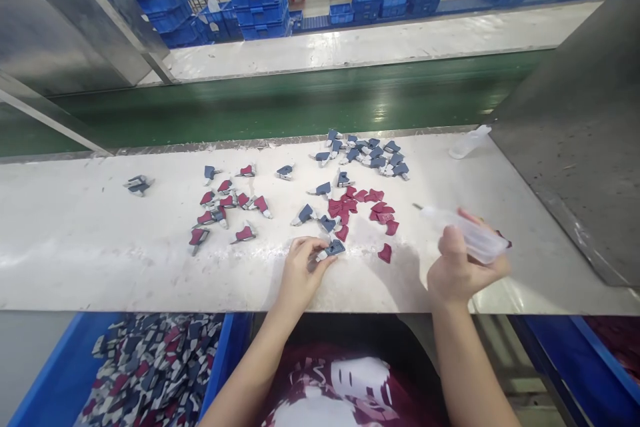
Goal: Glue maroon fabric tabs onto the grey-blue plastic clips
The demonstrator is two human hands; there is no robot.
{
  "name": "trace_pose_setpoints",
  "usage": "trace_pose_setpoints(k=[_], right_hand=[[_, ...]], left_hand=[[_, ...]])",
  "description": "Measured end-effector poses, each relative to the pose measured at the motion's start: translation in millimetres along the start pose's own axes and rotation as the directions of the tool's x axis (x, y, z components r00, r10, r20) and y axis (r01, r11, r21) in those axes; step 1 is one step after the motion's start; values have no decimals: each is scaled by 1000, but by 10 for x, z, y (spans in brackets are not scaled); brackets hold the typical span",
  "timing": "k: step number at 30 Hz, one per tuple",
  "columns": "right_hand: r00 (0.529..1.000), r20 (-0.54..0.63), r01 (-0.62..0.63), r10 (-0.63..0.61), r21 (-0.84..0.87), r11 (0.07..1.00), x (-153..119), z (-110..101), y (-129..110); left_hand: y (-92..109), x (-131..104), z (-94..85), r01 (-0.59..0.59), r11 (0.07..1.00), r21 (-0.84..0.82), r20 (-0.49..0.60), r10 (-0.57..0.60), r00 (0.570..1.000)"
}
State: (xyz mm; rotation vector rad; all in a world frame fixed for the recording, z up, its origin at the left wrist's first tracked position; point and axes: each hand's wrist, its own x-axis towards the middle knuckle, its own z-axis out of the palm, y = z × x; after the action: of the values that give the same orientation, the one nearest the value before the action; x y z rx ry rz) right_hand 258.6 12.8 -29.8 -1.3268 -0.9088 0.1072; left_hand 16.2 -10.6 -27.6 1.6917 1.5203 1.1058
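My left hand (pixel 303 265) pinches a small dark blue-and-white plastic part (pixel 333 249) just over the worktable. In my right hand (pixel 463 267) is a translucent squeeze bottle (pixel 467 235), tilted with its thin nozzle pointing left; the fingers wrap round it. Something dark red shows by the bottle's base, too small to name. Loose dark red pieces (pixel 384 213) lie between the two hands. Beyond them is a cluster of blue-and-white parts (pixel 376 153). Parts with red tops (pixel 227 201) are scattered left of my left hand.
Past the white worktable (pixel 75 240) runs a green conveyor belt (pixel 275 107). A metal panel (pixel 580 133) rises at right, with a second clear plastic piece (pixel 469 142) beside it. A blue bin (pixel 55 367) full of parts stands below left; another bin (pixel 570 360) is below right.
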Motion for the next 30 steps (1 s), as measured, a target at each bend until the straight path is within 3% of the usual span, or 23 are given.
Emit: trace_pose_setpoints(k=[1,3,5,9,12,15,30], right_hand=[[1000,-20,-1,2,69,998,-78,28,-55],[995,99,12,-21,95,995,-235,82,-163],[970,217,103,-109,39,994,-368,131,-251],[879,296,390,-374,5,921,-483,214,-360],[822,347,475,-451,20,880,-472,252,-400],[810,370,484,-454,14,875,-454,262,-413],[839,403,404,-366,-10,915,-446,268,-408]], left_hand=[[-2,5,0,-7,1000,14,2,7,1000],[-8,13,1,-7,999,34,12,7,1000],[-10,18,-1,-10,999,43,22,10,1000],[-14,24,-10,-36,998,49,37,34,999],[-28,21,-12,-31,998,53,47,28,998],[-40,18,-9,-17,999,51,54,14,998],[-36,18,-10,-13,999,49,56,10,998]])
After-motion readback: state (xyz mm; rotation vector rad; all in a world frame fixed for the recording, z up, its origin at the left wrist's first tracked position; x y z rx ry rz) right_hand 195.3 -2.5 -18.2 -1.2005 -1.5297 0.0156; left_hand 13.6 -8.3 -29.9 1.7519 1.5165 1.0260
